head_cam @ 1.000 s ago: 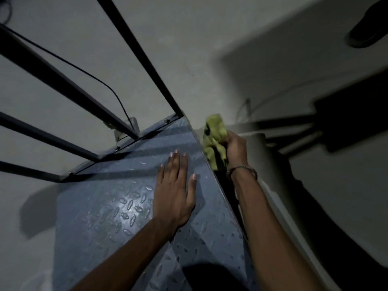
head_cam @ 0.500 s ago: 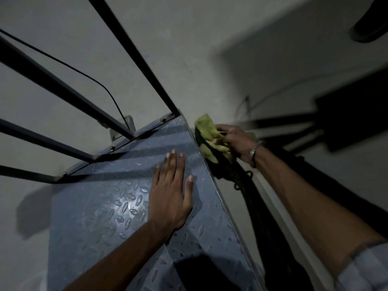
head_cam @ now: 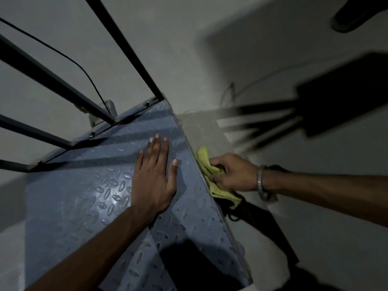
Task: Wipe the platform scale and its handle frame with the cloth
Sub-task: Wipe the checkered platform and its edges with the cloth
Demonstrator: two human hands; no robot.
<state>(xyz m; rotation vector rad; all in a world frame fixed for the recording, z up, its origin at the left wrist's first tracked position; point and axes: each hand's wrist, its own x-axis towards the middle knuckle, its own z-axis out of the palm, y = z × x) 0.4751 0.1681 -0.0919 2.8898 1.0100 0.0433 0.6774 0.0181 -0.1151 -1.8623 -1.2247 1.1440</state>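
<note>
The right hand [head_cam: 235, 173] grips the crumpled yellow-green cloth [head_cam: 212, 175] against the blue diamond-plate steel platform scale's [head_cam: 84, 196] right edge; the left hand [head_cam: 154, 175] rests flat on top. The black tubular handle frame [head_cam: 63, 85] likely awaits wiping.

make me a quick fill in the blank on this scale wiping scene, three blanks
1. The crumpled yellow-green cloth is held in the ____ hand's grip.
2. The left hand lies ____ on the blue diamond-plate scale platform.
3. The cloth is pressed against the platform's ____ edge.

Missing words: right; flat; right
</note>
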